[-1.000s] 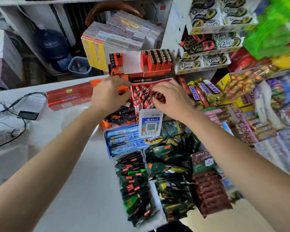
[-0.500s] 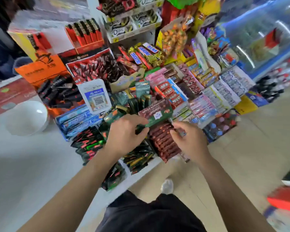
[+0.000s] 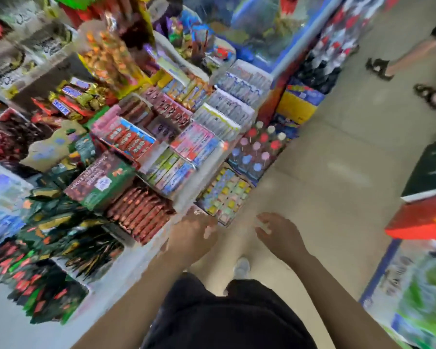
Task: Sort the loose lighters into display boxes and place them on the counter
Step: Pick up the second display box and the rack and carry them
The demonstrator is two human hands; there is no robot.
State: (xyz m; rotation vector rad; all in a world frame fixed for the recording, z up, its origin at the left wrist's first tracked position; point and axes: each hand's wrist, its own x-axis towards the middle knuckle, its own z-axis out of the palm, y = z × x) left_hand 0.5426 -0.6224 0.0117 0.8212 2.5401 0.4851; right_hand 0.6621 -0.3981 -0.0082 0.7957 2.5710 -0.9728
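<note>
The picture is smeared by motion. No lighters or lighter display boxes show in the head view. My left hand (image 3: pixel 194 236) hangs just off the front corner of the white counter (image 3: pixel 126 270), beside the brown snack packets (image 3: pixel 139 215), and holds nothing that I can see. My right hand (image 3: pixel 275 234) floats over the beige floor (image 3: pixel 325 172) with its fingers loosely spread and empty. Both hands are apart from the goods.
Racks of candy, gum (image 3: pixel 194 144) and chocolate bars fill the left and centre. A red box (image 3: pixel 418 219) sits on a stand at the right. Another person's sandalled feet (image 3: pixel 428 95) stand at the upper right. My black shorts (image 3: pixel 227 316) are below.
The view has swung right and down, away from the lighter boxes. Both hands left the lighter tray, passed the snack packets and now hang off the counter's edge over the floor.
</note>
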